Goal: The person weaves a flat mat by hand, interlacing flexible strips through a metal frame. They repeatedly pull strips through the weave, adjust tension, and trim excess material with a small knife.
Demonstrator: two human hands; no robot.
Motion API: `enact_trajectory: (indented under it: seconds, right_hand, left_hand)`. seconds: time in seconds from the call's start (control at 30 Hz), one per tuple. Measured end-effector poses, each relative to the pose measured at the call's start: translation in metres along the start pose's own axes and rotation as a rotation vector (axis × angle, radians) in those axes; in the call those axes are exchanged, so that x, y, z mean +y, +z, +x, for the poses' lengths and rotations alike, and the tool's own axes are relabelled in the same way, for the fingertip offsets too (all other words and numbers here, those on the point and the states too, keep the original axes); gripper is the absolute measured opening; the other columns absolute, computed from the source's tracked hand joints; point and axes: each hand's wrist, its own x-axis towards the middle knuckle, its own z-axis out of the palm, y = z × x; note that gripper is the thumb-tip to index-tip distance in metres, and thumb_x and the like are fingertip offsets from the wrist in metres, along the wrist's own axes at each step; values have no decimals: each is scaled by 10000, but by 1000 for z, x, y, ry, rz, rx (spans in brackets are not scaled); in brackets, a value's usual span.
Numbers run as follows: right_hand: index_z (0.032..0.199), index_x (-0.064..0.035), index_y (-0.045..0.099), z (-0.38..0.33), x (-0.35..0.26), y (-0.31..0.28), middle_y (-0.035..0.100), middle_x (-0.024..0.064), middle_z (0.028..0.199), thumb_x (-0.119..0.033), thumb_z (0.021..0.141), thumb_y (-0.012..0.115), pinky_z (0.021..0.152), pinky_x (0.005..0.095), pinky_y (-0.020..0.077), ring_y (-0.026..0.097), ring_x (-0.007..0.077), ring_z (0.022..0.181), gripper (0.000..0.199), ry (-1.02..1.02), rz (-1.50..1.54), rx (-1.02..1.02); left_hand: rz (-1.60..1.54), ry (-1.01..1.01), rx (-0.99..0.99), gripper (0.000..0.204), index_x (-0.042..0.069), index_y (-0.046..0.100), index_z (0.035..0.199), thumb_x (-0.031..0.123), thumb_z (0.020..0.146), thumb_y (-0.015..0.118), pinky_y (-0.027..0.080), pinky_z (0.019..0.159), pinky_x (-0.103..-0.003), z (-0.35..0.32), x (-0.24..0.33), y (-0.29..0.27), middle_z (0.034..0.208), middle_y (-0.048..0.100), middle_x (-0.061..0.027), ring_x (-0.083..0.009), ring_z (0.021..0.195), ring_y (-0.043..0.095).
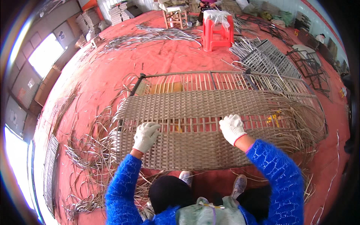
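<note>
While both gloved hands press on it, the half-woven rattan panel (210, 123) lies flat on the red floor (165, 56). Left hand (145, 135) and right hand (232, 128) rest curled at the open weave band; whether they pinch strands is hidden. Likely stiff on its metal frame (195, 73), light, best lifted by the frame edges; loose strips (93, 150) look springy.

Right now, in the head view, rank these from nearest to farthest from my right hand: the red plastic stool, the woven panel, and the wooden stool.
From the right hand:
1. Woven panel, directly under the hand, touching it.
2. Red plastic stool, far ahead on the red floor.
3. Wooden stool, beyond it, slightly left.
</note>
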Motion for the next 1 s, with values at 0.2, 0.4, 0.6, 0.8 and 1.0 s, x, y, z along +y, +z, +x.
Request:
enact_trajectory:
  seconds: [0.2,0.4,0.6,0.8,1.0]
  right_hand:
    - [833,-127,685,13,-29,-12,663,81,871,-275,849,581,698,430,489,641,273,850,182,-39,158,-41]
    - [893,-142,694,16,-22,-2,667,102,886,-311,864,564,682,445,498,654,290,839,215,128,170,-136]
    - [967,-201,684,-6,22,-12,663,83,977,-322,866,549,797,436,506,635,297,916,207,47,672,-89]
    - [846,-179,690,-50,84,-4,664,80,862,-294,851,556,727,436,503,637,285,836,177,92,297,-98]
    - [755,-123,668,-37,57,1,665,96,812,-198,822,563,676,396,519,660,264,800,146,119,185,-36]
  left_hand:
    - [384,-403,-27,185,158,695,892,285,824,580,399,810,-449,-28,-56,-19,935,644,-54,-288,950,566]
    - [318,-368,-56,178,214,700,876,312,840,557,390,833,-432,-25,-88,-11,914,657,-28,-282,952,563]
    - [256,-238,97,164,193,697,824,291,828,566,389,855,-419,-13,-103,-9,889,650,-31,-273,934,561]
    - [237,-214,206,119,141,672,819,217,824,580,408,819,-423,-20,-74,-16,873,628,-52,-275,897,563]
    - [-89,179,-44,132,117,662,935,176,823,626,433,878,-410,20,24,6,1039,640,-33,-261,983,577]
